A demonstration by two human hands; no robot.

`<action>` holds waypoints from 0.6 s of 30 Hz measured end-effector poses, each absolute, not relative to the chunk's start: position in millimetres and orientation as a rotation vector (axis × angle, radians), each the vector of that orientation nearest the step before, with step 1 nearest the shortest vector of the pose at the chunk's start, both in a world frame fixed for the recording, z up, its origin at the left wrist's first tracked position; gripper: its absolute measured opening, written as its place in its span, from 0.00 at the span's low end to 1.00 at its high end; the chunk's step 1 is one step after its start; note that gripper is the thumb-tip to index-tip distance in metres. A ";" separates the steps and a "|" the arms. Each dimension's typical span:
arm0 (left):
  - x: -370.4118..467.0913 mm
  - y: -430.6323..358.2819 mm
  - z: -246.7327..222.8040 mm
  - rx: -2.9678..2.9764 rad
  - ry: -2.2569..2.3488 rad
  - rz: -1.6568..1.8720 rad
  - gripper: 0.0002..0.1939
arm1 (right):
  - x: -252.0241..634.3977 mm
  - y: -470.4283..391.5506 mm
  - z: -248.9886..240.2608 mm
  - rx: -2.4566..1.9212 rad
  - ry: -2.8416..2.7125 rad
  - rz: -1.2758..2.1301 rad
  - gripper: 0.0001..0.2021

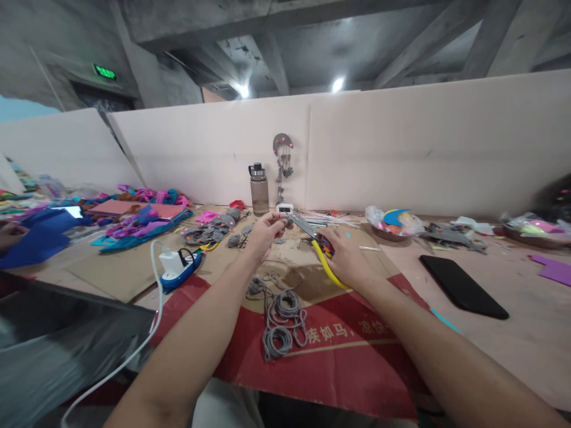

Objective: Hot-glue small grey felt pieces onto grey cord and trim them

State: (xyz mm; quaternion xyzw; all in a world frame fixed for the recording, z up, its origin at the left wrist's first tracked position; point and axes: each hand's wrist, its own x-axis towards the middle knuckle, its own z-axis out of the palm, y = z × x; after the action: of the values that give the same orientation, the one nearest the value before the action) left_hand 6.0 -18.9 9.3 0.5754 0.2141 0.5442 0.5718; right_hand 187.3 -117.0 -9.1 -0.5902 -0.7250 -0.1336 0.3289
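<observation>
My right hand [341,258] grips a pair of scissors [302,224] with yellow handles, its blades pointing up and left. The blade tips reach my left hand [266,235], whose thumb and fingers are pinched around a small grey piece [286,220]. What exactly that piece is, I cannot make out. Below my hands, coiled grey cord [285,306] lies on a red and brown cardboard sheet [357,368]. Left of my left hand is a pile of grey cut pieces [209,230], some with pink dots.
Behind my hands stand a water bottle [259,193] and a grey moon-shaped hanging ornament [283,148] against the pale partition [379,148]. A blue-and-white power strip [181,273] sits left. To the right are a bowl [392,235] of scraps and a black phone [461,286]. A person's hand [11,233] shows far left.
</observation>
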 end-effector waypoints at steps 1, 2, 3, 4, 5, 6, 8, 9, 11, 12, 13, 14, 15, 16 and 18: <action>6.2 -19.6 10.2 1.349 0.488 1.278 0.10 | 186.6 -117.2 -8.7 -1.523 -1.910 -0.351 0.18; 6.5 -20.3 10.8 1.354 0.470 1.277 0.09 | 185.6 -117.5 -8.3 -1.509 -1.914 -0.350 0.18; 6.8 -20.8 11.0 1.364 0.451 1.276 0.09 | 184.6 -118.0 -7.8 -1.507 -1.911 -0.346 0.19; 7.3 -21.0 10.7 1.376 0.436 1.272 0.09 | 183.5 -118.4 -7.4 -1.512 -1.906 -0.341 0.19; 7.9 -21.1 10.0 1.388 0.424 1.266 0.09 | 182.5 -118.8 -7.0 -1.519 -1.901 -0.339 0.20; 8.4 -20.9 9.0 1.397 0.416 1.260 0.09 | 181.7 -119.1 -6.8 -1.527 -1.899 -0.338 0.20; 9.3 -20.3 6.6 1.413 0.409 1.242 0.09 | 181.0 -119.4 -6.6 -1.541 -1.902 -0.344 0.20; 9.5 -20.1 5.6 1.425 0.407 1.230 0.09 | 181.0 -119.4 -6.5 -1.546 -1.902 -0.351 0.20; 9.5 -20.6 4.6 1.467 0.405 1.207 0.09 | 181.6 -119.4 -6.3 -1.555 -1.889 -0.370 0.20; 9.3 -21.3 4.7 1.493 0.406 1.196 0.08 | 181.9 -119.6 -6.0 -1.558 -1.885 -0.376 0.20; 9.0 -22.2 5.0 1.516 0.407 1.188 0.07 | 182.2 -119.9 -5.6 -1.556 -1.883 -0.378 0.20; 8.7 -23.3 5.4 1.535 0.408 1.179 0.07 | 182.4 -120.4 -5.1 -1.553 -1.886 -0.376 0.20; 8.4 -24.4 6.0 1.549 0.409 1.173 0.07 | 182.6 -120.9 -4.6 -1.551 -1.892 -0.370 0.21; 8.1 -25.3 6.4 1.558 0.411 1.169 0.07 | 182.8 -121.4 -4.1 -1.549 -1.897 -0.364 0.21; 7.8 -26.8 7.1 1.567 0.418 1.167 0.09 | 183.1 -122.3 -3.4 -1.547 -1.908 -0.358 0.20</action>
State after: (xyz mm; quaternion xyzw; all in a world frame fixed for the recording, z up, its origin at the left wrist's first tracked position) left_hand 7.8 -26.8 7.1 0.6597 0.1759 0.4911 0.5410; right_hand 183.1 -122.3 -3.4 -0.5898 -0.7271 -0.1366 0.3237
